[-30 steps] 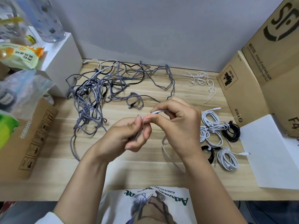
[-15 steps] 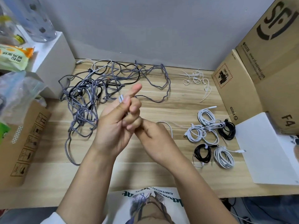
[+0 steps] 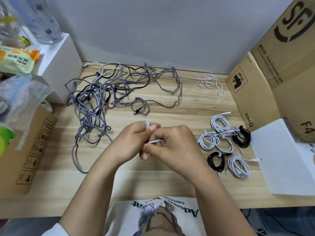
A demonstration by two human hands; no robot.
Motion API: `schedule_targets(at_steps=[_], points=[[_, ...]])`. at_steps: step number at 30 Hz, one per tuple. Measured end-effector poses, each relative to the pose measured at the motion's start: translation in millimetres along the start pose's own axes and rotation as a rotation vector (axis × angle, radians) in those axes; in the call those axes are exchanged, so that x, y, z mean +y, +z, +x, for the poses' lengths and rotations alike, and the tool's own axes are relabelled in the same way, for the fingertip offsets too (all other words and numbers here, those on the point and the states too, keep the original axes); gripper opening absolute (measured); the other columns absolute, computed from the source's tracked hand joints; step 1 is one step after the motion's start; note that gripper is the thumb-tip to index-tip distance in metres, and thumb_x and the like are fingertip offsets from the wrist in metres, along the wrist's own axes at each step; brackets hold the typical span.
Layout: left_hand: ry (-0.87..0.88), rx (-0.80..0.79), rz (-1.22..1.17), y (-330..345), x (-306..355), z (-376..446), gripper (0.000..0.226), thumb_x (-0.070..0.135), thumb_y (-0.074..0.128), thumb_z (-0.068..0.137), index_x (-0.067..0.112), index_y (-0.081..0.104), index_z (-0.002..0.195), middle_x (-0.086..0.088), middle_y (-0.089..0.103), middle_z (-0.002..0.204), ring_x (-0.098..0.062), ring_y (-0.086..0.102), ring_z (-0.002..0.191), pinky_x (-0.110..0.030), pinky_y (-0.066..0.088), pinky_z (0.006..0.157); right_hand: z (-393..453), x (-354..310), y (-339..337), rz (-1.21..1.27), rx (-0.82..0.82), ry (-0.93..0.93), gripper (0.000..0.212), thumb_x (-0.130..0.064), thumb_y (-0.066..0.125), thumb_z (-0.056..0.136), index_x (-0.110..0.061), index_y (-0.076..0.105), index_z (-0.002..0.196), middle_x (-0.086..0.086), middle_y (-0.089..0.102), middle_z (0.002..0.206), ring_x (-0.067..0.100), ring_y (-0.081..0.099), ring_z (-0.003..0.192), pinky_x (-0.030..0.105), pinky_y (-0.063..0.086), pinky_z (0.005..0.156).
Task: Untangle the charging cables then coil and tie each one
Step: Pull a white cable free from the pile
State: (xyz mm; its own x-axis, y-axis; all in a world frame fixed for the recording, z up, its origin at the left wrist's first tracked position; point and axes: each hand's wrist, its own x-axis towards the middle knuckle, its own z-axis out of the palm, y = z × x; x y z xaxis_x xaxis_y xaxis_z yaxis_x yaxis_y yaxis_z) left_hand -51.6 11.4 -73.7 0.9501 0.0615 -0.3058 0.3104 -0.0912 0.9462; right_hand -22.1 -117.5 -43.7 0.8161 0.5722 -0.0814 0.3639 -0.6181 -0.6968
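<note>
- The left hand and the right hand meet over the middle of the wooden surface, fingers interlaced around a thin white cable.
- The left hand's curled fingers hold the white cable, which loops over the fingertips at 12 o'clock of the hand.
- The right hand pinches a short stretch of the same cable between thumb and fingers, just beside the left hand.
- A tangle of grey braided cables, with black and white strands mixed in, sprawls at 10 to 12 o'clock from the hands, reaching the wall.
- Loose white ties lie at 1 o'clock, near a cardboard box.
- At 3 o'clock sit the coiled bundles: white coils and two black ones, touching one another in a cluster.
- A white sheet lies just beyond the bundles at 3 o'clock.
- A second cardboard box stands at 9 o'clock, with plastic bags above it.
</note>
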Motion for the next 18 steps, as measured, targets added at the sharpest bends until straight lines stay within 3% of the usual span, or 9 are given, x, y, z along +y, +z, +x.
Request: schedule_targets(at_steps=[3,5,7,9,11,15,18], points=[[-0.019,-0.117,-0.031,2,5,-5,0.048,0.031,0.037,0.099,0.010,0.045,0.057,-0.001,0.036,0.036,-0.012,0.028,0.037,-0.019,0.020,0.038,1,5,1,0.103,0.077,0.015,0.014,-0.046,0.067,0.056,-0.032,0.066,0.060,-0.012,0.064,0.056,0.009,0.053,0.053,0.032,0.047,0.059],[0.007,-0.192,-0.075,0,3,-4,0.059,0.053,0.032,0.093,0.015,0.039,0.050,0.002,0.028,0.035,-0.011,0.020,0.036,-0.022,0.016,0.041,1,6,-1,0.164,0.143,0.018,0.022,-0.042,0.077,0.055,-0.027,0.064,0.063,-0.011,0.059,0.050,0.009,0.052,0.050,0.031,0.044,0.054],[0.001,-0.289,-0.145,-4,1,-3,0.060,0.059,0.027,0.086,0.018,0.046,0.046,0.004,0.025,0.035,-0.010,0.016,0.036,-0.019,0.018,0.040,0,5,-5,0.309,0.175,0.006,0.028,-0.026,0.085,0.059,-0.022,0.058,0.063,-0.008,0.052,0.042,0.007,0.045,0.042,0.023,0.037,0.050],[-0.032,-0.388,-0.325,-11,1,-5,0.055,0.056,0.035,0.087,0.017,0.059,0.056,0.009,0.024,0.034,-0.006,0.013,0.034,-0.015,0.018,0.038,1,6,-9,0.510,0.183,-0.033,0.031,-0.015,0.084,0.064,-0.022,0.053,0.066,0.002,0.055,0.044,0.004,0.039,0.041,0.014,0.032,0.048],[-0.015,-0.536,-0.564,-15,1,-6,0.043,0.052,0.050,0.089,0.018,0.061,0.065,0.012,0.024,0.037,-0.004,0.013,0.034,-0.012,0.019,0.037,3,7,-8,0.615,0.197,-0.083,0.025,-0.022,0.079,0.068,-0.025,0.054,0.066,0.013,0.054,0.052,0.006,0.035,0.047,0.017,0.029,0.049],[0.026,-0.924,-0.978,-19,5,-5,0.033,0.032,0.040,0.100,0.011,0.057,0.080,0.008,0.020,0.043,-0.003,0.014,0.036,-0.016,0.021,0.040,8,9,0,0.651,0.209,-0.112,0.021,-0.038,0.063,0.078,-0.028,0.053,0.062,-0.008,0.043,0.053,0.004,0.033,0.053,0.022,0.027,0.052],[0.095,-0.962,-1.206,-19,16,-9,0.033,0.023,0.034,0.102,0.002,0.055,0.088,0.007,0.018,0.045,-0.007,0.013,0.039,-0.022,0.013,0.041,9,14,2,0.634,0.137,-0.074,0.033,-0.045,0.050,0.086,-0.026,0.047,0.059,-0.013,0.039,0.050,0.000,0.034,0.048,0.012,0.026,0.050]])
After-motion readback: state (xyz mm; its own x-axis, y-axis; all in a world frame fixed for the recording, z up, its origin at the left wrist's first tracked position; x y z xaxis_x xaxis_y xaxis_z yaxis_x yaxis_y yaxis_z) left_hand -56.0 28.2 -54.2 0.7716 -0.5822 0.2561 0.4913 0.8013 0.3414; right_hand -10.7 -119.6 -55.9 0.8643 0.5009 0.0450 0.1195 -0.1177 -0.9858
